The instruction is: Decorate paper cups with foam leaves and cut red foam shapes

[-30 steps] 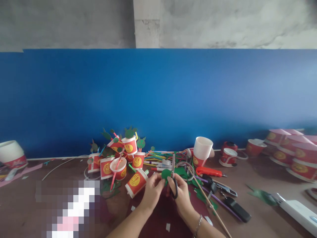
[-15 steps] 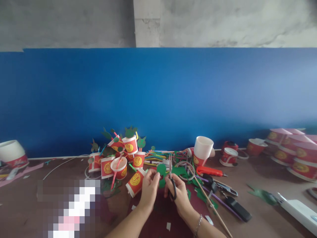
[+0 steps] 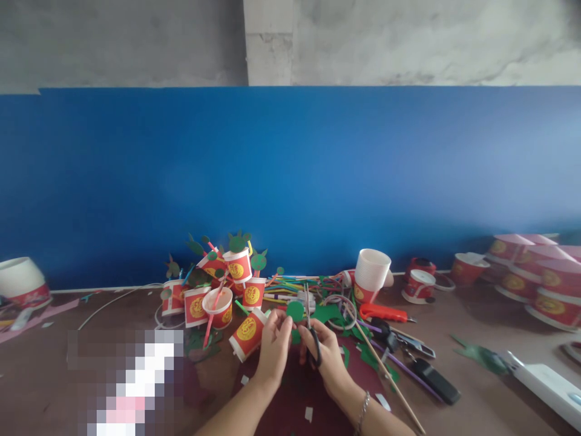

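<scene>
My left hand (image 3: 273, 344) pinches a small round green paper piece (image 3: 295, 310) between thumb and fingers. My right hand (image 3: 325, 356) grips black-handled scissors (image 3: 311, 332), whose blades point up beside the green piece. Both hands are low in the middle of the view, over a dark red sheet (image 3: 299, 387) on the brown surface. A red paper cup (image 3: 247, 334) lies on its side just left of my left hand.
A cluster of red cups with straws and green cutouts (image 3: 218, 284) stands behind my hands. Coloured straws (image 3: 290, 287), an upturned stack of cups (image 3: 370, 275), an orange cutter (image 3: 384, 313), a wooden stick (image 3: 385, 369), a black device (image 3: 434, 381), more cups (image 3: 535, 272) and a blue wall (image 3: 290, 181) surround them.
The green piece has turned and risen a little in my left hand. The scissors have shifted slightly left along its edge.
</scene>
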`<state>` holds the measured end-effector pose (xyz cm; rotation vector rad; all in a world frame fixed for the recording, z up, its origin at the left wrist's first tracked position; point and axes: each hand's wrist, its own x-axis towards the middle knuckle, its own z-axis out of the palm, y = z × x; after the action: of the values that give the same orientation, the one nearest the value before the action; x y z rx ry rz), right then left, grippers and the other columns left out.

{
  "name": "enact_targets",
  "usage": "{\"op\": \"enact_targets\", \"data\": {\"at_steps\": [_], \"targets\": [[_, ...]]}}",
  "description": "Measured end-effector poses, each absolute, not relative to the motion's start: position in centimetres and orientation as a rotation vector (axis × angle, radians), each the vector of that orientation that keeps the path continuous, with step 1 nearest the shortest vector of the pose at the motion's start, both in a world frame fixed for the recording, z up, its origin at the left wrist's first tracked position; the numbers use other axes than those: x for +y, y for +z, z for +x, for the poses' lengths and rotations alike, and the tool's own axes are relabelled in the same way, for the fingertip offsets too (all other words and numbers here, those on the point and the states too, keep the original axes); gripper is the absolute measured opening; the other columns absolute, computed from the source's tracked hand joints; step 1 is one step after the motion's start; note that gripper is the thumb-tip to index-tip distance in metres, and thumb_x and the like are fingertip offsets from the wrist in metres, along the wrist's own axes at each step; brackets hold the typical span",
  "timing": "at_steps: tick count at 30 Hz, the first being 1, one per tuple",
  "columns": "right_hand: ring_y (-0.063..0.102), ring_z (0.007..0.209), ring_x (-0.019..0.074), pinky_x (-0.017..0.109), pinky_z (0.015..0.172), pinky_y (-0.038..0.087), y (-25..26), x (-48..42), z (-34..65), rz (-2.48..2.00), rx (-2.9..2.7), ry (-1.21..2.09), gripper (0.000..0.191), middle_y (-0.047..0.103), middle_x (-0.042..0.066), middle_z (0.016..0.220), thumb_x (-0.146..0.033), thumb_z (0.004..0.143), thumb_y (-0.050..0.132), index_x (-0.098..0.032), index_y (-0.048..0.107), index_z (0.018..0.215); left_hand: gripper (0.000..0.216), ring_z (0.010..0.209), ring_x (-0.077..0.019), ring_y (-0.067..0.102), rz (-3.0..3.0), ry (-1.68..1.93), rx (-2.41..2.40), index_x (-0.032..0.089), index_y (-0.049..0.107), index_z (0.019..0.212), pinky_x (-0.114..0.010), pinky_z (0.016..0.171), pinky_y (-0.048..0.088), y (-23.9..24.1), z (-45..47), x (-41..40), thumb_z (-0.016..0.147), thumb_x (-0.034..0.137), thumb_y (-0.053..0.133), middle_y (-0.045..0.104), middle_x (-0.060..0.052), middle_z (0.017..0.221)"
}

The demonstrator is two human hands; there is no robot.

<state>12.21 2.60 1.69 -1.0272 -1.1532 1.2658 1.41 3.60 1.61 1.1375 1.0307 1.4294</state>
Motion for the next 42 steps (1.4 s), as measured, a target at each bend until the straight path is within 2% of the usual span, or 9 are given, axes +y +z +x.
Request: {"op": "enact_targets", "data": {"at_steps": [7,13,18,22,26,31,38,41,42], "targets": [[0.043,0.033,0.008,0.015,0.03,0.025,1.1,2.9,12.3,-1.028,-1.17,1.262,0.041,0.051,-0.006,0.042,-0.051,0.071,0.065,-0.016,0.053,0.088,0.018,0.04,-0.006,0.027,1.128,1.428,1.024,0.02,0.041,0.071,-0.018,0.042,0.026,1.4,1.4,3.5,0.082,0.033,0.048,0.031,0.011,0.046],[0.04,0.033,0.0075,0.017,0.033,0.026,1.1,2.9,12.3,-0.977,-1.101,1.225,0.036,0.048,-0.007,0.039,-0.049,0.069,0.067,-0.018,0.049,0.074,0.016,0.039,-0.006,0.026,1.164,1.359,0.98,0.02,0.039,0.07,-0.018,0.042,0.025,1.1,1.4,3.7,0.08,0.03,0.046,0.03,0.011,0.045],[0.042,0.035,0.0082,0.018,0.037,0.029,1.0,3.0,12.4,-0.962,-1.07,1.178,0.032,0.048,-0.007,0.039,-0.046,0.071,0.066,-0.019,0.049,0.073,0.015,0.039,-0.0066,0.025,1.197,1.367,1.029,0.021,0.037,0.069,-0.018,0.042,0.024,1.0,1.4,3.8,0.08,0.028,0.044,0.028,0.011,0.045],[0.044,0.038,0.0094,0.017,0.035,0.028,0.9,3.2,12.7,-1.022,-0.993,1.094,0.033,0.052,-0.005,0.045,-0.048,0.074,0.062,-0.019,0.05,0.085,0.016,0.039,-0.0075,0.028,1.28,1.392,1.143,0.021,0.036,0.066,-0.019,0.042,0.026,1.0,1.4,4.1,0.079,0.029,0.043,0.03,0.01,0.046],[0.046,0.039,0.0102,0.018,0.035,0.03,0.9,3.4,12.8,-1.105,-0.877,1.048,0.044,0.053,-0.007,0.048,-0.047,0.073,0.064,-0.02,0.045,0.102,0.017,0.043,-0.0089,0.036,1.356,1.395,1.206,0.021,0.039,0.061,-0.021,0.046,0.03,0.7,1.5,4.3,0.074,0.027,0.049,0.036,0.008,0.049],[0.047,0.039,0.01,0.018,0.037,0.032,0.9,3.5,12.8,-1.077,-0.85,1.046,0.036,0.051,-0.007,0.047,-0.045,0.074,0.064,-0.021,0.046,0.094,0.015,0.054,-0.0124,0.045,1.46,1.366,1.266,0.019,0.045,0.061,-0.024,0.054,0.037,0.4,1.4,4.2,0.072,0.026,0.052,0.045,0.004,0.056],[0.046,0.039,0.0086,0.018,0.035,0.031,1.4,4.5,13.6,-1.016,-0.763,1.164,0.032,0.051,-0.006,0.048,-0.043,0.068,0.068,-0.018,0.049,0.075,0.005,0.068,-0.0151,0.051,1.625,1.383,1.323,0.02,0.044,0.076,-0.028,0.066,0.042,0.6,2.0,3.1,0.075,0.02,0.048,0.048,0.001,0.071],[0.044,0.038,0.0072,0.017,0.036,0.031,1.4,4.9,14.1,-0.991,-0.701,1.251,0.032,0.053,-0.005,0.047,-0.044,0.067,0.068,-0.018,0.048,0.068,0.005,0.064,-0.0153,0.052,1.783,1.265,1.305,0.02,0.047,0.071,-0.029,0.065,0.043,1.5,2.9,1.5,0.075,0.017,0.047,0.05,0.001,0.066],[0.043,0.037,0.0067,0.018,0.036,0.031,1.4,5.0,14.3,-0.991,-0.681,1.269,0.032,0.053,-0.005,0.047,-0.044,0.067,0.068,-0.018,0.048,0.066,0.006,0.067,-0.0168,0.054,1.943,1.119,1.317,0.02,0.05,0.073,-0.03,0.067,0.044,1.8,3.1,0.8,0.075,0.016,0.047,0.053,0.0,0.068]]}}
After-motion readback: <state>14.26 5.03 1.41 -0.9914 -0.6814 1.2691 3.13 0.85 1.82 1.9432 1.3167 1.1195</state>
